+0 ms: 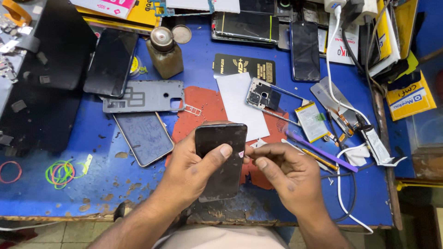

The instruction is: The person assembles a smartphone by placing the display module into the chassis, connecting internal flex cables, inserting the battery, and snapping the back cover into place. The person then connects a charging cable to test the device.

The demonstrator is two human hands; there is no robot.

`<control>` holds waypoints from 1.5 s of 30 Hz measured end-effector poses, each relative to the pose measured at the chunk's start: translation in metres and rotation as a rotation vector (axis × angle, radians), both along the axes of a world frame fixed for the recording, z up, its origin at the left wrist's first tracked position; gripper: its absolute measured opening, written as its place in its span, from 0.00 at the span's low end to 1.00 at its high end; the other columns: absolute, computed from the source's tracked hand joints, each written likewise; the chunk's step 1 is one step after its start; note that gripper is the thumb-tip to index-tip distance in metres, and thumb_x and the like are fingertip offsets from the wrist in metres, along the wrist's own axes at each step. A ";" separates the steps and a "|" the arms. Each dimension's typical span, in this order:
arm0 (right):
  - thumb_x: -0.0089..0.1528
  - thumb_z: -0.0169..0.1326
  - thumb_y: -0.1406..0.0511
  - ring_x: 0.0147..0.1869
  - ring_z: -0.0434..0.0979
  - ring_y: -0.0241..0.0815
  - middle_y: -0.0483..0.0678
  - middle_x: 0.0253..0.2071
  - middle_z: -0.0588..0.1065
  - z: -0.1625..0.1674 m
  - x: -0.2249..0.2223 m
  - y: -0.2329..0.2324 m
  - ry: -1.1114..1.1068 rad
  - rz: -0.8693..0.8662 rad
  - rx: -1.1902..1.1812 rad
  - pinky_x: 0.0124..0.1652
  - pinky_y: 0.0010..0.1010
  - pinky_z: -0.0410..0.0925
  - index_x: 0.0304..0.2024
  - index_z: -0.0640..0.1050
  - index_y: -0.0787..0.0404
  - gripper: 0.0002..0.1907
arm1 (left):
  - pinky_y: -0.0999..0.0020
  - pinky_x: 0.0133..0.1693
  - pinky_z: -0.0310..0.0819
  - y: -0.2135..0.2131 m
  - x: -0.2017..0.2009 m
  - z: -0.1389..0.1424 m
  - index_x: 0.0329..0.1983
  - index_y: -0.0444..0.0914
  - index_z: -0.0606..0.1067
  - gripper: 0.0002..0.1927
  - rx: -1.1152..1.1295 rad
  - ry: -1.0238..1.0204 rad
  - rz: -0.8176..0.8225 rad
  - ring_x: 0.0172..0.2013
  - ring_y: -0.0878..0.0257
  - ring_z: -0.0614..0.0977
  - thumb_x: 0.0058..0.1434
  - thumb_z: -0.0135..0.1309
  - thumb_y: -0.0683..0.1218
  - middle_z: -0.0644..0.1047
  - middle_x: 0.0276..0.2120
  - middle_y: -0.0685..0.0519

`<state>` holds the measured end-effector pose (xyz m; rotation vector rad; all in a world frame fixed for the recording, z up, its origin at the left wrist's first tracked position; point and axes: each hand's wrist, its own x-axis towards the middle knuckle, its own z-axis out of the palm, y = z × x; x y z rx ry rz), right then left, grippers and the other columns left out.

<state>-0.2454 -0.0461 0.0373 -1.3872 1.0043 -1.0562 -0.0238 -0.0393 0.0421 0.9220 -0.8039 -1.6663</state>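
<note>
Left hand (191,168) grips the dark, glossy rectangular phone (220,161) from its left edge, thumb laid across the glass, holding it tilted above the red rubber mat (203,103) on the cluttered blue workbench (92,193); right hand (288,173) is pinched shut on a tiny pale tab with a pink mark (242,154) at the phone's right edge. Risk: the pinch is slight, so the tab could slip or tear. The thumb on the glass could smear it, and a loosened one-handed grip could drop the phone onto the purple plastic pry tool (320,152) nearby.
</note>
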 end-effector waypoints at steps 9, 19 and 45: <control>0.63 0.59 0.75 0.48 0.81 0.37 0.51 0.44 0.79 0.020 0.007 -0.008 -0.095 -0.043 -0.028 0.49 0.26 0.75 0.53 0.78 0.72 0.15 | 0.69 0.45 0.77 0.006 -0.006 -0.006 0.57 0.32 0.74 0.16 -0.133 -0.118 -0.076 0.41 0.68 0.80 0.67 0.53 0.43 0.81 0.42 0.52; 0.60 0.61 0.76 0.36 0.77 0.31 0.47 0.37 0.78 0.022 0.022 -0.005 -0.143 -0.075 0.066 0.33 0.20 0.71 0.46 0.78 0.70 0.12 | 0.71 0.49 0.75 0.009 -0.008 -0.005 0.57 0.33 0.71 0.17 -0.233 -0.169 -0.067 0.46 0.69 0.79 0.66 0.54 0.42 0.80 0.44 0.53; 0.57 0.63 0.66 0.43 0.79 0.50 0.50 0.40 0.80 0.015 -0.004 -0.019 0.953 -0.005 -0.571 0.42 0.36 0.72 0.43 0.83 0.60 0.11 | 0.61 0.44 0.86 0.010 0.016 0.000 0.52 0.32 0.69 0.15 -0.116 -0.168 0.148 0.41 0.57 0.88 0.62 0.52 0.34 0.85 0.40 0.41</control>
